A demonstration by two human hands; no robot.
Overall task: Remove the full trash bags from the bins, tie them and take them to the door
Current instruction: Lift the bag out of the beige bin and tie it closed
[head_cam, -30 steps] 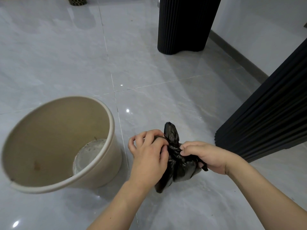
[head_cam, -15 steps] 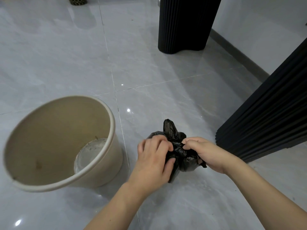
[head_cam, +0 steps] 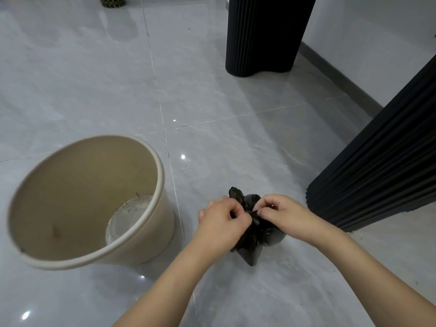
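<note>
the tying step is in hand. the bag (head_cam: pixel 253 241), small and black, sits on the floor (head_cam: pixel 236 102) just right of the bin (head_cam: pixel 151 223), which stands unlined with only a few specks of dirt showing on its pale bottom. the left hand (head_cam: pixel 220 226) and the right hand (head_cam: pixel 286 215) meet over the top of the bag, the fingers (head_cam: pixel 266 205) of each curled in and pinching a twisted bit of the black plastic, so both are clamped on the bag's neck with the knot between them. one loose ear of plastic sticks up at the far side, just behind the left knuckles. whether the knot is already drawn tight i can't tell, since the hands cover most of it. to my eye the bag is out of the bin and the tie is nearly made, but the carry to the door has not begun, and no door shows from here. the next move calls for a firm pull of the two ends apart to seat the knot without tearing the thin plastic, then a single grip at the neck to lift it. two dark fluted columns (head_cam: pixel 266 34) stand far and right, well clear of the hands.
</note>
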